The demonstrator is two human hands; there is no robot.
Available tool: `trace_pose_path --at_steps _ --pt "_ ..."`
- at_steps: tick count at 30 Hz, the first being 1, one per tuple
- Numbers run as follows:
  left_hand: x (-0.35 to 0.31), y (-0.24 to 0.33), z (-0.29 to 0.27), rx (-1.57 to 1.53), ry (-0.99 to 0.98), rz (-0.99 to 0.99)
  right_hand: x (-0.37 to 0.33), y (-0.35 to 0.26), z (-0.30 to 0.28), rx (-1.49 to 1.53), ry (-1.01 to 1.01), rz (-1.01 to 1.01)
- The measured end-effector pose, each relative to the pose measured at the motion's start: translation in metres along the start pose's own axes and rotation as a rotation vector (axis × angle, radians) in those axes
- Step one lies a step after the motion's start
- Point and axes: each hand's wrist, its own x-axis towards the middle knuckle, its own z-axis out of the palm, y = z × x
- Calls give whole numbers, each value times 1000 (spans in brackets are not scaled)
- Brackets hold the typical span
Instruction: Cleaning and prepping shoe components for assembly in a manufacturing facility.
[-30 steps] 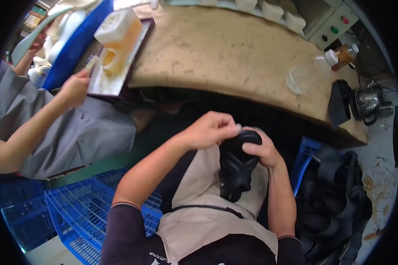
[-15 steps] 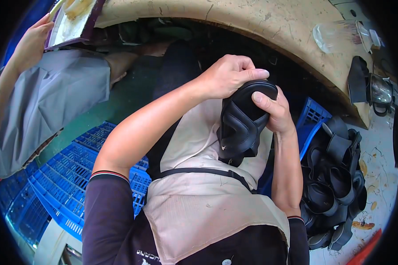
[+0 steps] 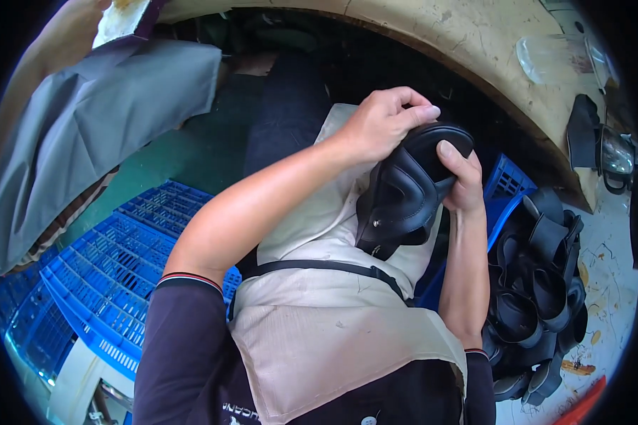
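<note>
A black sandal (image 3: 404,191) with crossed leather straps is held above my lap, its rounded toe end pointing away from me. My right hand (image 3: 464,176) grips it from the right side, thumb pressed on the insole by the toe and the other fingers hidden beneath. At the far toe edge my left hand (image 3: 392,124) is closed, with thumb and forefinger pinched together against or just above the rim. Whether something thin is in that pinch I cannot make out. A beige apron (image 3: 333,340) covers my lap below the sandal.
Black straps and uppers (image 3: 528,304) lie heaped at the right, by a blue crate (image 3: 503,191). More blue crates (image 3: 113,276) are at the left. A worn table (image 3: 439,35) curves across the far side, with a clear jar (image 3: 546,60). Another person's grey apron (image 3: 106,127) is far left.
Both hands and the sandal have shifted slightly to the right, and the sandal has tilted. The other person's hand has left the view, and the grey apron has moved right.
</note>
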Motion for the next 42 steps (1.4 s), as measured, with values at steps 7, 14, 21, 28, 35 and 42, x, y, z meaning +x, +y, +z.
trace_pose_path --at_steps 7,14,21,28,35,42 --pt "-29 -17 3 23 112 -91 -3 12 -13 48 111 3" --pt "-8 -47 6 -206 -6 -5 -2 27 -34 189 -59 -7" --pt "-33 -49 22 -60 117 -79 -6 28 -40 258 69 24" --pt "-13 -69 10 -97 57 -100 0 59 -60 407 14 46" --pt "-60 -50 0 256 6 -125 -17 66 -70 485 37 19" --pt "-63 -77 -18 279 110 180 -14 91 -78 516 98 80"
